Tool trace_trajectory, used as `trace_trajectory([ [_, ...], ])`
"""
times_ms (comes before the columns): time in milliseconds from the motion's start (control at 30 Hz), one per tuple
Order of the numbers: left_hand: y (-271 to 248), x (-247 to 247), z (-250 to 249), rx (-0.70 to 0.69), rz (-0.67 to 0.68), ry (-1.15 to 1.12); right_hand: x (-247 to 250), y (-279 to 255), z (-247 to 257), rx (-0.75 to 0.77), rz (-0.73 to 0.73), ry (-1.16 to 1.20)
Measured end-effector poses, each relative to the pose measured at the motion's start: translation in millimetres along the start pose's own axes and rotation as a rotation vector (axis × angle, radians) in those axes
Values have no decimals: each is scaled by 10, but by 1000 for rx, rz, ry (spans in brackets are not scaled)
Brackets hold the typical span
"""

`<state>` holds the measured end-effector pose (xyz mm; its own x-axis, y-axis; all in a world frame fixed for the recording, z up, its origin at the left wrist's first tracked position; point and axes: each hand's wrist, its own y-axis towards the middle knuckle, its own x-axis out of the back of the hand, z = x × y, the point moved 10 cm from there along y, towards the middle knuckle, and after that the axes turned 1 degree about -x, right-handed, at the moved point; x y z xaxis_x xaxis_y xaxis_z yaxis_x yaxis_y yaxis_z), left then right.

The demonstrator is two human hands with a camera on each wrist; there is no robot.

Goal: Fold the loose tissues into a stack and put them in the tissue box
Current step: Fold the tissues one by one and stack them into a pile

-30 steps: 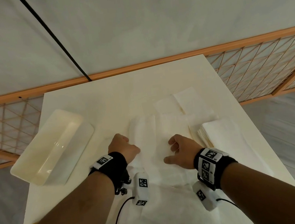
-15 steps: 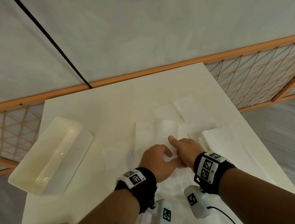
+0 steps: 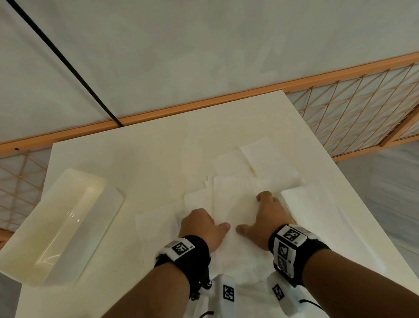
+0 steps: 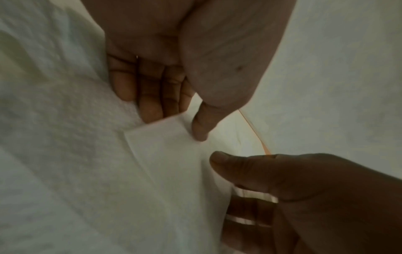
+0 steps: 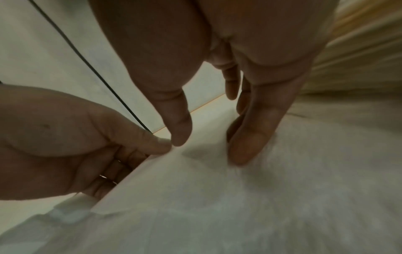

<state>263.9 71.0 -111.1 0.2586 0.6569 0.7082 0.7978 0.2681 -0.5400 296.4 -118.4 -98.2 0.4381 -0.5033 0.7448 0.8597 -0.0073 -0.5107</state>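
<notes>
White worktop (image 3: 148,151) fills the head view, and the hands have parted since half a second ago, when they were bunched together. Between them lies the tissue (image 3: 235,198), flat amid loose sheets near the front. Left hand (image 3: 204,227) has fingers (image 4: 150,96) curled, tips under the sheet's edge, thumb on top; only the wrist views show that. Right hand (image 3: 262,217) presses down with straighter fingers (image 5: 250,137). Tissue box (image 3: 56,226) sits open, well left.

hands (image 3: 232,225) now apart on tissue (image 3: 235,198)
</notes>
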Motion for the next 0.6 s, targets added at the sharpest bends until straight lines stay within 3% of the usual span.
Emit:
trace_trajectory([
  [167,-32,0,-57,38,-25,-232,36,-88,35,81,15,-52],
  [233,-99,16,-70,80,-3,-474,109,-192,221,234,-16,-48],
  [367,-328,-55,-55,265,157,-1011,-31,-538,655,527,134,-195],
  [500,-438,18,171,277,205,-1063,-86,-681,691,551,65,-227],
  [600,-475,67,484,319,175,-1023,-281,-821,569,610,219,-102],
])
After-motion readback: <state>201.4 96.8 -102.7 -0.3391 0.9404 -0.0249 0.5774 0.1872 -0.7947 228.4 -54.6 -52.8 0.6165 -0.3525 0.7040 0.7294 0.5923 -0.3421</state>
